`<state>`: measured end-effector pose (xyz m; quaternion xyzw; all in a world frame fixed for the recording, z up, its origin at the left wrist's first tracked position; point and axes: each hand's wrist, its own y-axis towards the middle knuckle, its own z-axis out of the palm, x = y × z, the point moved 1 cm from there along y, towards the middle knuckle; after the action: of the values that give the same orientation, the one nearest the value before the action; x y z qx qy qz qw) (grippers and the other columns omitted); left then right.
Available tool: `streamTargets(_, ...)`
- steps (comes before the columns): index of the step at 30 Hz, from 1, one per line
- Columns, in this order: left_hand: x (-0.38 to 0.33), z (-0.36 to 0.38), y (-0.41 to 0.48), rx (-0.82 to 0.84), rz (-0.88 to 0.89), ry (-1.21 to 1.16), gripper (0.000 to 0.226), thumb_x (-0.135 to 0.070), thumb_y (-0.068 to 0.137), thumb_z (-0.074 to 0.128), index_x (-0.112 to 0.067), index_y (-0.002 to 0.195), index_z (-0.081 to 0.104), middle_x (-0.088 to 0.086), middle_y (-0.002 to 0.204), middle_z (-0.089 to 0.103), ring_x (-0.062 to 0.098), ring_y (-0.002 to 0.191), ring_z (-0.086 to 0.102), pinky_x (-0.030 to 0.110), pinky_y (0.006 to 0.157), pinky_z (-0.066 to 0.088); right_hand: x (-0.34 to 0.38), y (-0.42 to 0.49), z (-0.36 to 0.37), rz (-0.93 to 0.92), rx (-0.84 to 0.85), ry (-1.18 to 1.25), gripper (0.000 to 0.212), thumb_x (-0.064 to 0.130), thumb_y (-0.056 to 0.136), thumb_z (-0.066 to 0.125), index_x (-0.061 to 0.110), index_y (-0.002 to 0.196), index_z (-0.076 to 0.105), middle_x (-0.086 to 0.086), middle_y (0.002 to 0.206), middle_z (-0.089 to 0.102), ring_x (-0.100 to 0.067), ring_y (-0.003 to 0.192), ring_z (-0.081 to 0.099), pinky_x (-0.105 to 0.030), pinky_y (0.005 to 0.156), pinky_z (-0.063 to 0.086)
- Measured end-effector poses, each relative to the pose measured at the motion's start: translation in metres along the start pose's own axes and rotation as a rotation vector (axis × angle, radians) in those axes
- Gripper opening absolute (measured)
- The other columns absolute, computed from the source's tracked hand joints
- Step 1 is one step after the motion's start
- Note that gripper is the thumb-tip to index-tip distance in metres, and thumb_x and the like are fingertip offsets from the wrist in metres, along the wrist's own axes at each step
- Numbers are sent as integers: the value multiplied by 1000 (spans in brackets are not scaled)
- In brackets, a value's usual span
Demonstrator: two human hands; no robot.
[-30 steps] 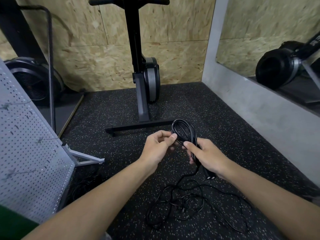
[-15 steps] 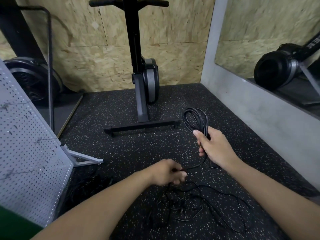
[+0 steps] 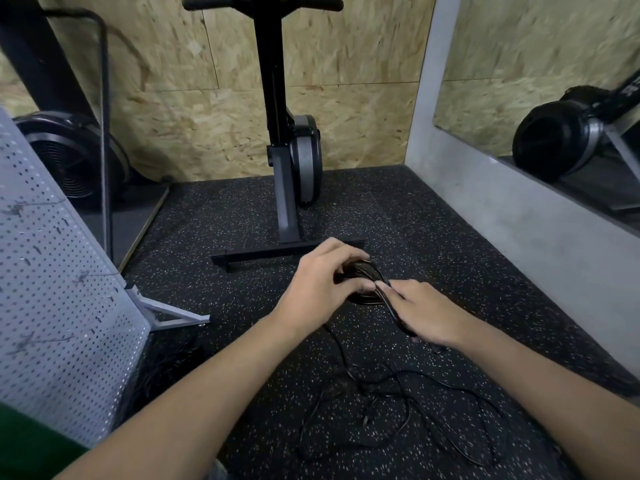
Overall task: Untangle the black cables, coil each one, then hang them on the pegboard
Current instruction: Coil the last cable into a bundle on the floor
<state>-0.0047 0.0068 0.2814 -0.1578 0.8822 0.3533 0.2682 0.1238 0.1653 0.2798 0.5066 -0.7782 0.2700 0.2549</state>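
The left hand (image 3: 322,289) is curling its fingers over the top of a coiled black cable (image 3: 367,271), its grip clamping the smooth, rounded loops from above. The right hand (image 3: 426,313) is closing its grip on the gathered strands at the coil's near side, where they are bunching into one narrow bundle running under the palm toward the wrist. The two hands are nearly touching, and the coil is sitting between them just above the floor (image 3: 242,220), a black rubber mat flecked with pale specks.

Below the forearms, a thin black cable tangle (image 3: 367,386) is lying on the mat in slack, overlapping loops, with one strand rising toward the hands.

At the left, the pegboard (image 3: 52,289) is leaning as a grey metal sheet, punched with a regular grid of small holes and carrying a few short hooks; its angled metal foot (image 3: 166,313) is resting on the mat.

Beyond the hands, an exercise machine (image 3: 277,133) is standing upright on a flat black crossbar, with a rounded grey housing on its post. Rough chipboard panels (image 3: 207,116) are lining the wall behind it.
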Motion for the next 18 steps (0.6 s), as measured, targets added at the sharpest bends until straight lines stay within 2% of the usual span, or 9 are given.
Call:
streamTargets(2,3,0,0,55,15,35,35,-29,88,82,-25,122,76,-14,118,65,0,110,57,18,98,44,3,-6,-1,20,61,50,55,71,102,25,34,108,66,-4,62,57,-20,51,59,-40,50,54)
streamTargets(4,5,-1,-1,91,1,82,33,-35,90,79,-29,122,77,-18,119,66,2,110,52,22,100,43,6,-8,-1,3,107,25,62,80,96,22,39,115,64,-2,62,54,-16,52,57,-34,52,52)
streamTargets(7,10,-5,0,115,-44,69,27,-41,85,82,-31,110,81,-21,104,67,4,103,52,20,91,44,8,-8,2,-93,167,-112,56,67,101,37,17,97,61,6,64,49,-2,48,47,-22,53,43)
streamTargets(9,12,-8,1,137,-89,18,22,-39,78,88,-29,98,82,-16,95,69,6,97,59,22,85,48,6,-8,4,-122,194,-128,46,56,105,45,14,88,55,8,65,48,-2,48,43,-24,54,40)
streamTargets(12,13,-9,-1,177,-170,-71,20,-35,76,92,-26,90,82,-10,88,71,5,89,65,17,79,49,3,-10,4,-164,201,-149,34,49,106,51,22,86,57,6,66,55,-8,55,54,-36,58,50)
streamTargets(14,15,-10,-3,213,-186,-81,19,-40,80,88,-28,93,82,-12,90,73,3,90,66,19,82,50,1,-10,2,-156,203,-159,26,45,106,54,28,86,59,3,68,61,-13,57,63,-35,61,55)
streamTargets(17,26,-17,-8,278,-272,-68,21,-50,93,73,-33,103,80,-19,99,76,-4,97,67,26,93,53,-5,-10,-4,-145,137,-109,26,45,105,56,27,87,61,2,72,64,-23,65,70,-43,67,61)
streamTargets(18,32,-19,-11,300,-328,-93,23,-52,96,69,-35,105,80,-21,102,76,-5,100,67,29,97,53,-7,-10,-6,-139,106,-101,27,45,105,55,26,86,61,2,72,64,-23,67,71,-42,67,61)
